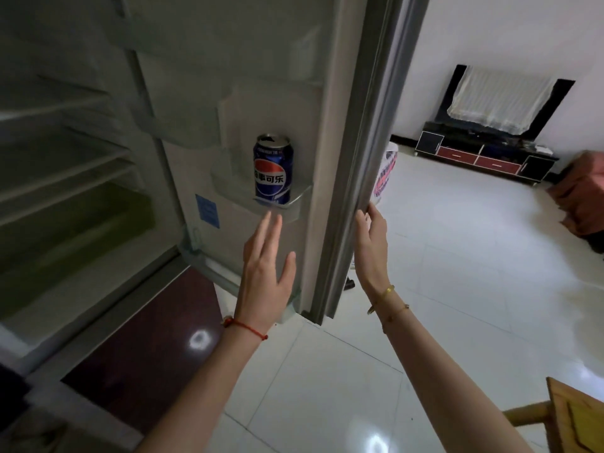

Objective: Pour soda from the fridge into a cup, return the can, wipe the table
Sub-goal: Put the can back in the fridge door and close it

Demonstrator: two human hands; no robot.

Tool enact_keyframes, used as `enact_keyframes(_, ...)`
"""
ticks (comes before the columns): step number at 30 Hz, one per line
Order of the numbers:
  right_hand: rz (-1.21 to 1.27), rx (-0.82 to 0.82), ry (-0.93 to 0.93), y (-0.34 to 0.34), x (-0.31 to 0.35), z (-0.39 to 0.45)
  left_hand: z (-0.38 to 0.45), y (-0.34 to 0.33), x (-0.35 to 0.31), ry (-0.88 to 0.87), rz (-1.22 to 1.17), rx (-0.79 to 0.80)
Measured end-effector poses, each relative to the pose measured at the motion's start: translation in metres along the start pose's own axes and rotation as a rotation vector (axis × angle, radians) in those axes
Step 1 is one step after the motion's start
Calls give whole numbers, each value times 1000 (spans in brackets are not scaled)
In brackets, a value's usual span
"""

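A blue soda can (273, 170) with a red, white and blue logo stands upright on a clear shelf (295, 204) inside the open fridge door (330, 132). The can's top looks opened. My left hand (266, 273) is just below the can, fingers spread and stretched up toward it, holding nothing and apart from the can. My right hand (371, 243) rests on the door's outer edge, fingers curled around it.
The fridge interior (65, 152) with bare shelves fills the left. A dark lower door (143, 338) is beneath. White tiled floor (441, 289) extends right to a low TV cabinet (483, 155). A wooden chair corner (575, 416) sits bottom right.
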State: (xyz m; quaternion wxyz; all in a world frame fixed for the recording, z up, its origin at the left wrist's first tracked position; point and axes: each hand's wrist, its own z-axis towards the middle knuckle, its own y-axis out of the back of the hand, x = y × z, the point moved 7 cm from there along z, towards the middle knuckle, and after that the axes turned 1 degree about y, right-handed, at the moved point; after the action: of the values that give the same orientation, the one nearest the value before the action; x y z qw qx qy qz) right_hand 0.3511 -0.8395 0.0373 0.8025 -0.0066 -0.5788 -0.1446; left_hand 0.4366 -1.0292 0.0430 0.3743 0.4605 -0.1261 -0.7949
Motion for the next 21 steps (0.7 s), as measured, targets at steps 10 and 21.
enact_keyframes(10, -137, 93, 430, -12, 11, -75, -47, 41, 11, 140, -66, -198)
enact_keyframes(21, -175, 359, 796, -80, 26, -139, -88, 107, 49, 281, -30, -339)
